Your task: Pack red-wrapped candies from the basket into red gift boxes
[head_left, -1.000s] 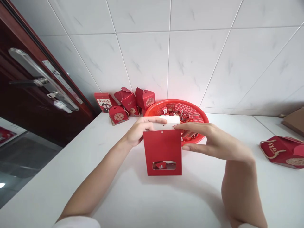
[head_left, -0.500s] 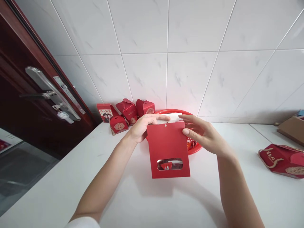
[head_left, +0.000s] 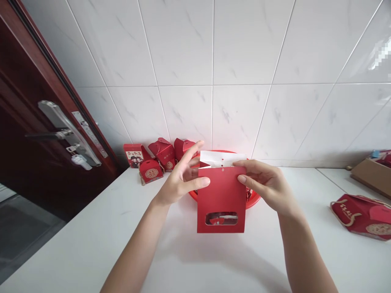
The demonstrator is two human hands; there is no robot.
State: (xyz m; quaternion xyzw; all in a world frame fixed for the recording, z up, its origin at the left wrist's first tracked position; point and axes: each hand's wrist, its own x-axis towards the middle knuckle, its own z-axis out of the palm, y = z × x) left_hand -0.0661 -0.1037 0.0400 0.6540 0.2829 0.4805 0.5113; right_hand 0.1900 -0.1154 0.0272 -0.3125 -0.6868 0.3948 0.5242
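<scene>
A red paper gift bag (head_left: pixel 221 191) hangs upright in front of me over the table. Through the clear window near its bottom, red-wrapped contents show. Its top is unfolded, with a white inner flap (head_left: pixel 226 158) standing at the back and a folded side at the left. My right hand (head_left: pixel 265 181) pinches the upper right corner, thumb in front and fingers behind. At the upper left edge, my left hand (head_left: pixel 180 179) is spread open, thumb lying on the bag's front and index finger raised. Its other fingers are partly hidden.
A red plastic basket (head_left: pixel 254 201) with wrapped items sits behind the bag. Several small red boxes (head_left: pixel 152 173) stand by the wall at left. A red box with a cord handle (head_left: pixel 363 215) and a cardboard box (head_left: pixel 371 175) are at right. A door handle (head_left: pixel 69 132) is at left.
My left hand has come off the top edge and opened, its thumb now on the bag's front. The white flap stands higher and the top gapes wider. The bag has shifted slightly right.
</scene>
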